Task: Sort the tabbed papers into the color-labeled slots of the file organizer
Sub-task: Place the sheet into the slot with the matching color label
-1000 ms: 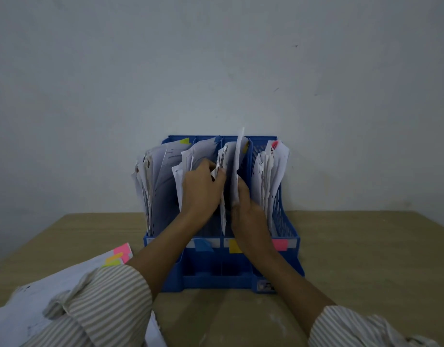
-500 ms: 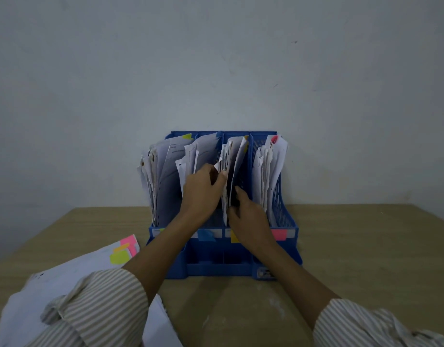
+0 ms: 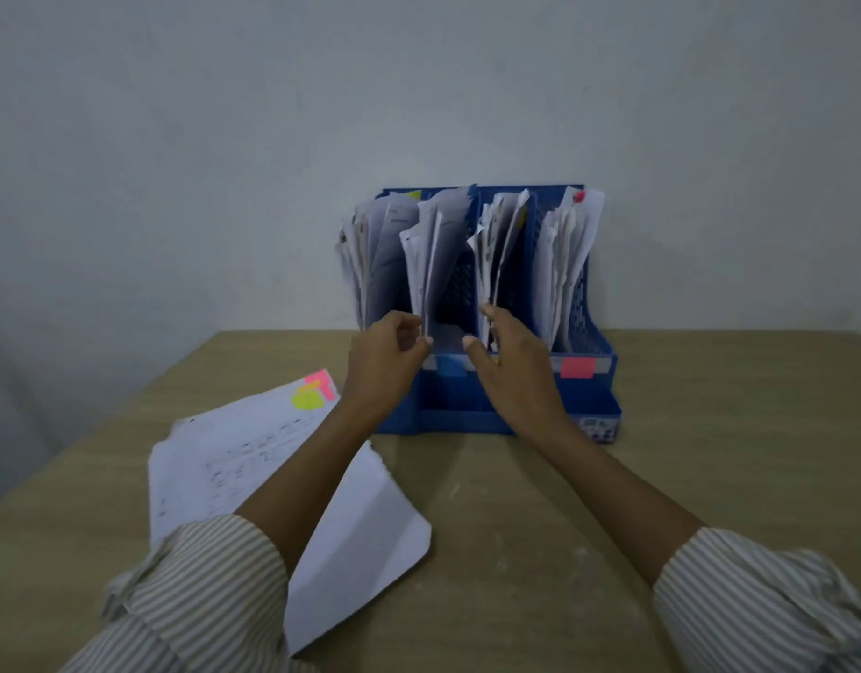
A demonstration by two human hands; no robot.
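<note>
Big stuff first: a tan bench (image 3: pixel 710 478) is set against a plain wall, and a blue organizer (image 3: pixel 591 332) is parked at the back of it with four slots, all stuffed with upright papers. A loose stack (image 3: pixel 234 459) of tabbed sheets is left lying flat on the bench, front left, with pink and yellow tabs showing at its far corner.

Both hands are placed at the organizer's front. The left hand (image 3: pixel 387 354) is seen with fingers curled around the lower edge of the papers in the second slot (image 3: pixel 433 250), so that grip looks closed on them. The right hand (image 3: pixel 511 361) is spread and relaxed, fingers resting against the sheets of the third slot (image 3: pixel 498 245), nothing pinched.

Seems like the sheets are being squared up. Best done gently: the bundle should be nudged down and back until it's seated, with neighbouring sheets kept from being dragged across the divider. The pink label (image 3: pixel 578 367) is visible; the yellow one is mostly hidden.
</note>
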